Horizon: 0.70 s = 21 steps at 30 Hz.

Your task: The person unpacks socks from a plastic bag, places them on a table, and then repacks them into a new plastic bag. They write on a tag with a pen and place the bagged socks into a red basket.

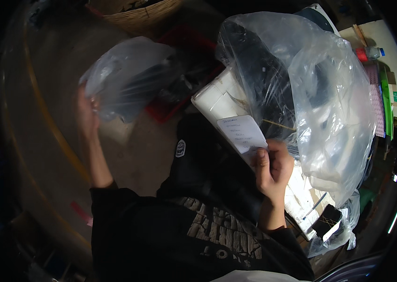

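Note:
My right hand (pixel 275 167) pinches a white handwritten card (pixel 243 133) between thumb and fingers, above the edge of a white-covered table (pixel 222 94). Out to the left, my left hand (pixel 89 110) is blurred by motion, its fingers closed at the edge of a translucent plastic bag (pixel 130 70). That bag spreads out over the floor and partly over a red crate (pixel 163 112). Beyond the card, a large clear plastic bag (pixel 334 103) with dark contents lies on the table. What exactly is inside it cannot be made out.
A woven basket (pixel 144 18) stands at the far left. On the table's near right are a pen (pixel 314 207) and a black bundle (pixel 326 221) beside a smaller clear bag. A bottle with a red label (pixel 369 53) and green folder (pixel 386 101) lie at the far right.

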### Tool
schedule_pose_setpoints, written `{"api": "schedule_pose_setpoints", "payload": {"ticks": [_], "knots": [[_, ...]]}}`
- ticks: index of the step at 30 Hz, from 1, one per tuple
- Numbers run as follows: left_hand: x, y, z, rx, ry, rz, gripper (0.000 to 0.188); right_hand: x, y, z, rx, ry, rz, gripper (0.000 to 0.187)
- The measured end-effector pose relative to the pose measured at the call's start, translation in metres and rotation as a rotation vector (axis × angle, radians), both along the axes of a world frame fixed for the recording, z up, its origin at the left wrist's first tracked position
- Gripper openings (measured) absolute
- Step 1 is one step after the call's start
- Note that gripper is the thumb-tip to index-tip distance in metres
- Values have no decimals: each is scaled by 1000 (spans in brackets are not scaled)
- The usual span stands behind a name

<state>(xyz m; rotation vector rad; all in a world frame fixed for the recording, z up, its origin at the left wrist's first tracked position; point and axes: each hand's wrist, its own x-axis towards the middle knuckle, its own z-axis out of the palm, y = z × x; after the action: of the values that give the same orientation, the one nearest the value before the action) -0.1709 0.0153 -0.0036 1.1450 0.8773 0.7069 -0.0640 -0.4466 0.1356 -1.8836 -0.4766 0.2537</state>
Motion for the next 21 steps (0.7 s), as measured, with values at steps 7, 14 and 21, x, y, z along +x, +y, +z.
{"api": "schedule_pose_setpoints", "payload": {"ticks": [7, 14, 21], "knots": [[-82, -17, 8, 36, 340, -34, 45, -2, 3, 1, 15, 53, -36, 7], [-146, -61, -257, 73, 895, -93, 46, 1, 8, -3, -65, -84, -46, 9], [-176, -135, -314, 143, 1035, -112, 55, -22, 23, 13, -235, -64, -68, 10]]}}
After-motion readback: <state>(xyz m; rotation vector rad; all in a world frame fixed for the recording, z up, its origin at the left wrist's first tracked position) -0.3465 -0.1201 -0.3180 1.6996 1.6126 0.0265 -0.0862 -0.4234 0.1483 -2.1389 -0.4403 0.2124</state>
